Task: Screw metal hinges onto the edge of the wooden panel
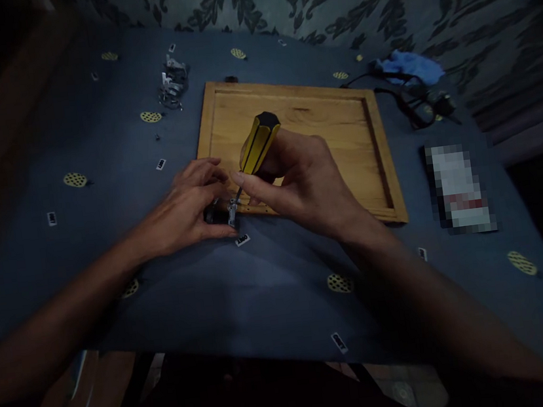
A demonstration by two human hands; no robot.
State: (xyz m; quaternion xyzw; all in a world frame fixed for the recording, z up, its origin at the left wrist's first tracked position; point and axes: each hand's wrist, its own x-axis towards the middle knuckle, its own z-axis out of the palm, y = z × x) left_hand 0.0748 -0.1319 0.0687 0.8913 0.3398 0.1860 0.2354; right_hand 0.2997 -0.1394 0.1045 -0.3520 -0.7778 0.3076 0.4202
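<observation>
My right hand [303,183] is closed around a yellow and black screwdriver [258,144], its handle tilted up to the right. The thin shaft slants down to a small metal hinge [233,211] at the near left corner of a wooden panel [296,121] with a raised frame. My left hand [195,203] steadies this hinge, with the thumb along its near end and the bent fingers over the panel's corner. Part of the hinge is hidden by the fingers. Whether the screwdriver tip sits in a screw is too small to tell.
Several metal hardware pieces [173,83] lie in a pile at the back left, with a small screw-like bit [157,137] nearer. To the right are eyeglasses [415,103], a blue cloth [410,67] and a blurred-out phone-shaped object [460,187]. A patterned wall [316,0] rises behind the blue-covered table [244,299].
</observation>
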